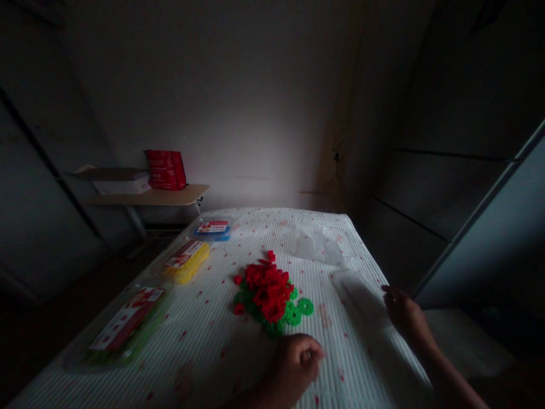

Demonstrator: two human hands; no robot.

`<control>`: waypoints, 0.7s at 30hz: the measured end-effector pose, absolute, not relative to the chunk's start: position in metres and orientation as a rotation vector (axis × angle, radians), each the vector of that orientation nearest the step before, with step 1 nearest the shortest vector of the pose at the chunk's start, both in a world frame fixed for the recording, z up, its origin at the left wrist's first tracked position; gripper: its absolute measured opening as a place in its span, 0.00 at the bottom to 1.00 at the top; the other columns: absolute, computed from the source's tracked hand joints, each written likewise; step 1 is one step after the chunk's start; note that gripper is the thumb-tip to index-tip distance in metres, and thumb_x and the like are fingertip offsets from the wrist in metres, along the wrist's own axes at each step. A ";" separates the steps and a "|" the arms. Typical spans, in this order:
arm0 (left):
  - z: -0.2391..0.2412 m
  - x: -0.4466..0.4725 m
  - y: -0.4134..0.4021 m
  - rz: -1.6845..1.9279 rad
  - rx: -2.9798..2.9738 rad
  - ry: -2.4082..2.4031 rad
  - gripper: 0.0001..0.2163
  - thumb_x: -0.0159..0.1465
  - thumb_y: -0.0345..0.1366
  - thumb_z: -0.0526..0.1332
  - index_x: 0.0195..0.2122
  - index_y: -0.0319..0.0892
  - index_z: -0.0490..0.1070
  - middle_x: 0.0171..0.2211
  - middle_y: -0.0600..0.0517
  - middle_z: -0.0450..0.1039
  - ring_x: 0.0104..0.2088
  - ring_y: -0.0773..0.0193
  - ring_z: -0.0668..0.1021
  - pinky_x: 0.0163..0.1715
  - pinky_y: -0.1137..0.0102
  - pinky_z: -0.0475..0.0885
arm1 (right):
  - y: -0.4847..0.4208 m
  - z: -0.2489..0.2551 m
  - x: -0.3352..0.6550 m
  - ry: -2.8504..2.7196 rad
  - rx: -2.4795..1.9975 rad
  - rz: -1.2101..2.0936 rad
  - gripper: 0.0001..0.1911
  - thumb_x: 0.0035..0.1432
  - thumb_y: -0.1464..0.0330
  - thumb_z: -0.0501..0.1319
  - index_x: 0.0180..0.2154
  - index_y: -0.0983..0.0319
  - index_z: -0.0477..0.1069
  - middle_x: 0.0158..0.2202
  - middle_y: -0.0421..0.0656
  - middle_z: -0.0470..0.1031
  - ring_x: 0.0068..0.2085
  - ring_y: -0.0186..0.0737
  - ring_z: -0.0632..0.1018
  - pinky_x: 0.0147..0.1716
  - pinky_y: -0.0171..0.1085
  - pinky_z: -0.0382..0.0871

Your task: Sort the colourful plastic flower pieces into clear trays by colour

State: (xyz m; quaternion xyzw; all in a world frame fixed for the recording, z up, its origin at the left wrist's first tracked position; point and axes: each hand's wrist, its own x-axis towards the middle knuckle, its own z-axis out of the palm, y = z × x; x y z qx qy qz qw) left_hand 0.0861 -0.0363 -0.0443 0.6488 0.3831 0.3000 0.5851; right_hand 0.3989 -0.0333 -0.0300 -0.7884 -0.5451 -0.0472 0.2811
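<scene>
A heap of small red plastic pieces (270, 287) lies mid-table, on and beside green notched plastic discs (293, 314). Just in front of this heap is my left hand (296, 363), its fingers curled in and nothing visible in them. On the right, my right hand (404, 315) has its fingers drawn together at the near right side of a clear plastic container (360, 292), which looks blurred. The fingertips seem to grip its edge, though the dim light hides the exact contact. Another clear plastic container (317, 244) rests farther back.
Along the left side stand clear packs with labels: blue (213, 228), yellow (187, 261) and green (128, 324). A striped, dotted cloth (213, 352) covers the table. Beyond, a side table (170, 196) carries a red bag (166, 169) and a white box (121, 183).
</scene>
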 end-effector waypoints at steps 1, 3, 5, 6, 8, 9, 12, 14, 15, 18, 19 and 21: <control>-0.047 0.082 -0.037 0.696 1.494 0.907 0.07 0.53 0.32 0.57 0.30 0.38 0.74 0.17 0.55 0.66 0.21 0.68 0.69 0.23 0.74 0.62 | -0.035 -0.029 0.397 -1.480 -2.140 -0.171 0.20 0.55 0.68 0.47 0.42 0.63 0.74 0.39 0.50 0.78 0.36 0.43 0.79 0.33 0.38 0.70; -0.052 0.078 -0.038 0.697 1.483 0.928 0.07 0.53 0.31 0.57 0.31 0.38 0.74 0.18 0.55 0.66 0.21 0.68 0.69 0.23 0.74 0.62 | -0.038 -0.025 0.392 -1.488 -2.198 -0.226 0.20 0.55 0.70 0.47 0.44 0.63 0.73 0.40 0.51 0.78 0.35 0.43 0.79 0.31 0.37 0.70; -0.054 0.077 -0.039 0.741 1.535 0.933 0.07 0.53 0.30 0.57 0.30 0.39 0.74 0.18 0.55 0.67 0.22 0.68 0.69 0.25 0.74 0.63 | -0.039 -0.021 0.387 -1.512 -2.253 -0.262 0.20 0.56 0.70 0.48 0.44 0.64 0.73 0.40 0.51 0.78 0.36 0.45 0.79 0.31 0.38 0.69; -0.054 0.078 -0.040 0.765 1.576 0.926 0.07 0.53 0.30 0.57 0.29 0.40 0.75 0.19 0.54 0.68 0.22 0.68 0.69 0.25 0.74 0.63 | -0.040 -0.020 0.386 -1.535 -2.282 -0.282 0.20 0.57 0.70 0.47 0.45 0.65 0.73 0.41 0.52 0.77 0.37 0.46 0.78 0.32 0.39 0.69; -0.054 0.079 -0.040 0.797 1.638 0.902 0.06 0.53 0.30 0.58 0.27 0.40 0.75 0.20 0.53 0.69 0.23 0.68 0.70 0.25 0.74 0.64 | -0.038 -0.019 0.384 -1.584 -2.328 -0.310 0.20 0.58 0.71 0.46 0.46 0.66 0.72 0.41 0.52 0.77 0.40 0.46 0.78 0.35 0.39 0.69; -0.054 0.079 -0.040 0.804 1.651 0.884 0.06 0.53 0.30 0.58 0.27 0.41 0.75 0.20 0.53 0.69 0.23 0.67 0.70 0.25 0.74 0.64 | -0.037 -0.019 0.384 -1.603 -2.342 -0.313 0.21 0.58 0.72 0.46 0.46 0.67 0.72 0.40 0.52 0.77 0.40 0.45 0.78 0.35 0.38 0.69; -0.054 0.079 -0.040 0.820 1.629 0.861 0.06 0.54 0.30 0.58 0.28 0.40 0.76 0.20 0.53 0.68 0.22 0.68 0.70 0.25 0.73 0.64 | -0.033 -0.021 0.388 -1.601 -2.329 -0.299 0.20 0.58 0.73 0.46 0.45 0.66 0.72 0.39 0.50 0.77 0.38 0.43 0.78 0.35 0.36 0.69; -0.054 0.079 -0.041 0.823 1.607 0.870 0.06 0.53 0.31 0.58 0.27 0.39 0.75 0.20 0.53 0.68 0.22 0.68 0.70 0.25 0.73 0.64 | -0.029 -0.018 0.391 -1.565 -2.270 -0.284 0.19 0.57 0.72 0.46 0.43 0.65 0.73 0.39 0.51 0.77 0.36 0.43 0.78 0.34 0.37 0.69; -0.054 0.080 -0.041 0.824 1.594 0.877 0.06 0.53 0.32 0.59 0.27 0.39 0.75 0.19 0.54 0.67 0.22 0.68 0.69 0.26 0.73 0.64 | -0.028 -0.015 0.392 -1.542 -2.219 -0.263 0.19 0.56 0.72 0.47 0.42 0.65 0.73 0.39 0.51 0.77 0.35 0.43 0.78 0.34 0.38 0.69; -0.052 0.081 -0.039 0.822 1.459 0.857 0.10 0.54 0.40 0.61 0.32 0.39 0.75 0.20 0.53 0.67 0.21 0.68 0.69 0.25 0.72 0.63 | -0.032 0.001 0.381 -1.487 -1.998 -0.089 0.17 0.53 0.68 0.49 0.37 0.65 0.74 0.35 0.51 0.77 0.31 0.42 0.77 0.31 0.38 0.70; -0.050 0.081 -0.038 0.829 1.383 0.829 0.14 0.54 0.44 0.61 0.35 0.38 0.75 0.22 0.52 0.68 0.22 0.68 0.69 0.24 0.72 0.63 | -0.035 0.007 0.372 -1.471 -1.916 0.007 0.16 0.53 0.66 0.51 0.37 0.65 0.73 0.33 0.50 0.77 0.28 0.40 0.76 0.29 0.38 0.70; -0.044 0.082 -0.035 0.867 1.224 0.762 0.23 0.51 0.51 0.63 0.42 0.39 0.73 0.30 0.49 0.71 0.23 0.68 0.70 0.22 0.73 0.63 | -0.046 0.019 0.346 -1.413 -1.773 0.223 0.18 0.55 0.60 0.52 0.40 0.64 0.72 0.26 0.45 0.75 0.22 0.36 0.72 0.21 0.34 0.66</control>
